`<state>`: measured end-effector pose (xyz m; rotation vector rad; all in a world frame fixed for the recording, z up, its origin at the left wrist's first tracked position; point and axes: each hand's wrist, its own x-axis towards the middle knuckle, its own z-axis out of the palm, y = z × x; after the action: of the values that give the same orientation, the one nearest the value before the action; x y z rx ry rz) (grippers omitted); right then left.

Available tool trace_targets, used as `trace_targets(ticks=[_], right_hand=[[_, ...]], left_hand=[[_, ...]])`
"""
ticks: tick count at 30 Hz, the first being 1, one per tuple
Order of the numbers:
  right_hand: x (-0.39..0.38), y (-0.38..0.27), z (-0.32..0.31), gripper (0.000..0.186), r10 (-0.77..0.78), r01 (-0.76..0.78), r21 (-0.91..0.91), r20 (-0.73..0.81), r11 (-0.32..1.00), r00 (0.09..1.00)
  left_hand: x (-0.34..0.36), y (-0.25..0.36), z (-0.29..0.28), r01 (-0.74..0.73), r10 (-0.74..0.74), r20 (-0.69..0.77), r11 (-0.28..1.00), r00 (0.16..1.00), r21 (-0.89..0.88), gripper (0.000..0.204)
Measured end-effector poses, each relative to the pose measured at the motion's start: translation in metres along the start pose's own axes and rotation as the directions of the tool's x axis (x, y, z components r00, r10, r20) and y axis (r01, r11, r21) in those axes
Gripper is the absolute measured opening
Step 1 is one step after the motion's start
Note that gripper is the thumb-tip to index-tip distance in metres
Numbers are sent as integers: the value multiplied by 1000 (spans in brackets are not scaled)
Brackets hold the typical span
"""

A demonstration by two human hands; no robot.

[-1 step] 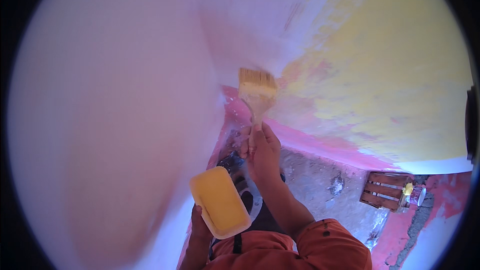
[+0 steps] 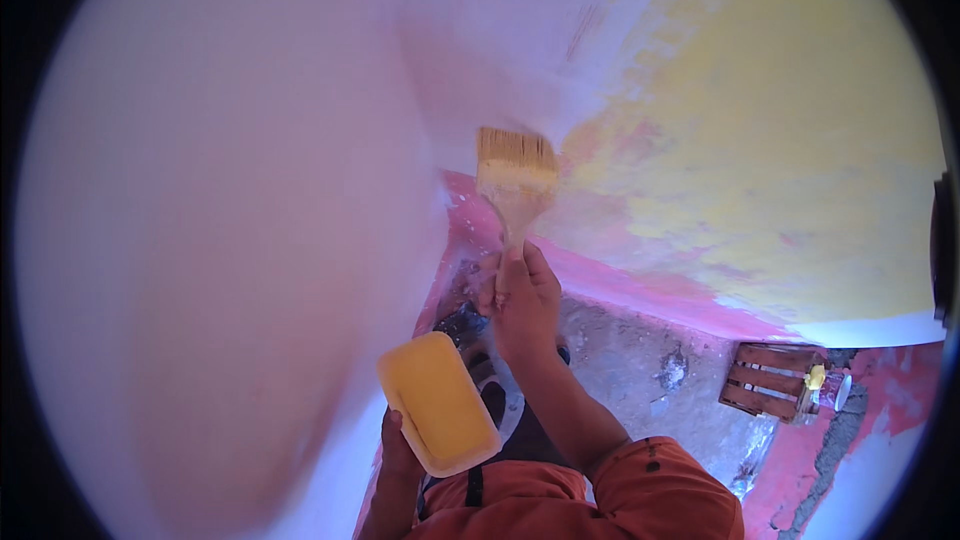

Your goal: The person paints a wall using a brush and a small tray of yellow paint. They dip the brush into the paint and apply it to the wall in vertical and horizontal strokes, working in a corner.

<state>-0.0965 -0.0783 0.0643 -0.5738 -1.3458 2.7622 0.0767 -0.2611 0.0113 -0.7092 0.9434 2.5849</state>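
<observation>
Head view: right hand (image 2: 528, 305) closed around a flat, tan-bristled paintbrush (image 2: 517, 175). Left hand (image 2: 400, 448), partly hidden, grips a rounded rectangular tub (image 2: 468, 463) of yellow paint (image 2: 440, 395).

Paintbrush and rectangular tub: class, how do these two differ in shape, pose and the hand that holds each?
The paintbrush has a narrow handle widening to bristles; the rectangular tub is a container with rounded corners.
The paintbrush points its bristles away from the person; the rectangular tub turns its open top toward the camera.
The right hand holds the paintbrush, the left hand the rectangular tub.
Both show yellowish colour.
</observation>
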Motion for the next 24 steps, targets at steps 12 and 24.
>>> trace_targets(ticks=[12,24], right_hand=[[166,296,-240,21,-8,-160,-562,-284,811,959],[70,162,-88,23,150,-156,-41,-107,987,983]], left_hand=[[8,-11,-9,-3,2,-21,1000,1000,-14,77],[0,-15,-18,-48,48,-19,999,999,-8,78]])
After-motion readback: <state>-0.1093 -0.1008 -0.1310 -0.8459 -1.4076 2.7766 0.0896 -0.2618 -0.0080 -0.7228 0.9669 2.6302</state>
